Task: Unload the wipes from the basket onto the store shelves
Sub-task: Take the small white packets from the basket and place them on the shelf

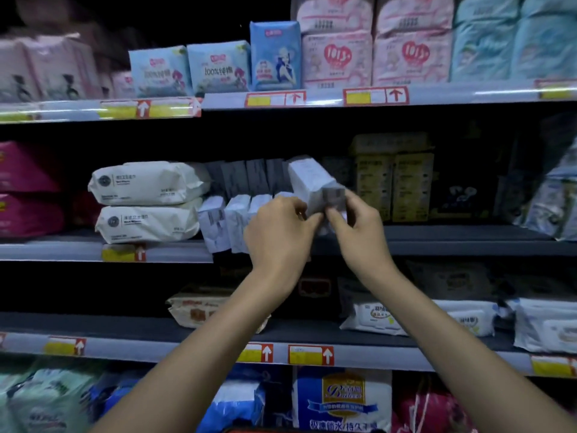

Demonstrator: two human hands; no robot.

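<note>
A small white wipes pack (312, 179) is held tilted over the middle shelf (437, 242). My right hand (359, 226) pinches its near end. My left hand (281, 229) has curled fingers at the pack's lower left edge. Just left of my hands, a row of similar white packs (224, 223) stands upright on the shelf, with dark packs (243, 176) behind them. The basket is mostly out of view; only a thin red-edged strip (281, 430) shows at the bottom.
Two large cream wipes packs (146, 201) lie stacked at the left of the row. Yellow boxes (393, 182) stand to the right, with bare shelf in front. Pad packs (274, 57) fill the upper shelf, wet-wipe packs (421, 317) the lower one.
</note>
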